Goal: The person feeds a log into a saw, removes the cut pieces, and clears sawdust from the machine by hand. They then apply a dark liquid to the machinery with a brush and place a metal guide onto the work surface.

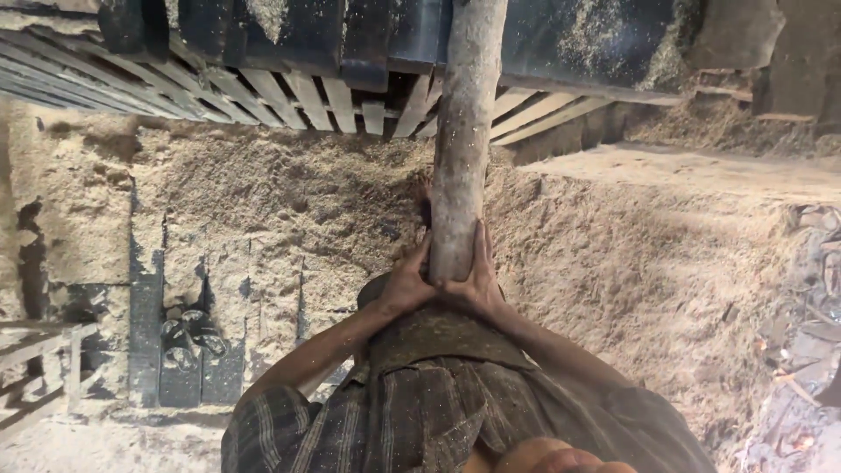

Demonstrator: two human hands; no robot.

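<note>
- Both hands hold a long round log [460, 131] at its near end, close to the belly.
- Left hand [407, 285] w/ tight grip on log's left side, right hand [480, 282] on right side.
- Log points away toward wood slats [289, 92].
- Sawdust floor [289, 201] below.

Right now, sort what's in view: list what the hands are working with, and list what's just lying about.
In hand:
- log, gripped at its near end
- left hand
- right hand
- slatted bed that the log points toward

Lying about:
- sawdust heap
- wooden frame, lower left
- rubble, lower right
</note>
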